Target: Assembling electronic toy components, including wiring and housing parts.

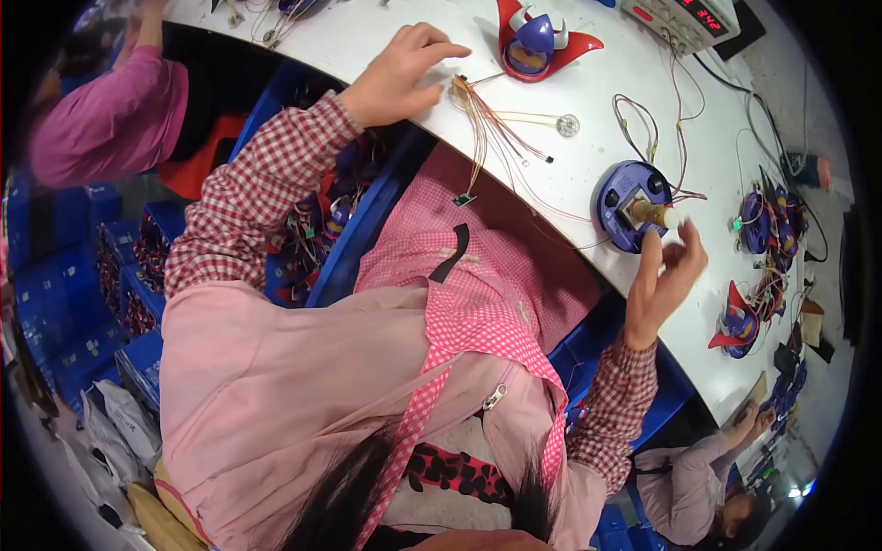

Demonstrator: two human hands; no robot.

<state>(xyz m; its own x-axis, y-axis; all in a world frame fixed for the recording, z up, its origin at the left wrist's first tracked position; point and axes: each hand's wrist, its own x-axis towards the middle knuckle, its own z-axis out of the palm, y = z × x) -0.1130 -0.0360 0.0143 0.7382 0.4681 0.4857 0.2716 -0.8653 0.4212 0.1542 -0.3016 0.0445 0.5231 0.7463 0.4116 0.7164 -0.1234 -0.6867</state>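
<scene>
My left hand (395,78) is open at the table's near edge, thumb and fingers apart. Just beyond its fingertips lies a bundle of thin wires (487,119) with small connectors. One lead ends in a clear round disc (569,125), and a small green circuit board (465,198) hangs below the edge. My right hand (663,285) is open beside a round purple plastic base (610,204), its thumb close to the rim; contact is unclear. A yellowish cylinder (654,214) sits on the base. Beyond the wires stands a purple figure head (535,41) with white horns and red wings.
An instrument with a red display (684,20) stands at the back, its leads running across the white table (588,83). More figure parts (735,321) lie to the right. Blue bins (367,220) with parts sit below the edge. Other people work at far left and lower right.
</scene>
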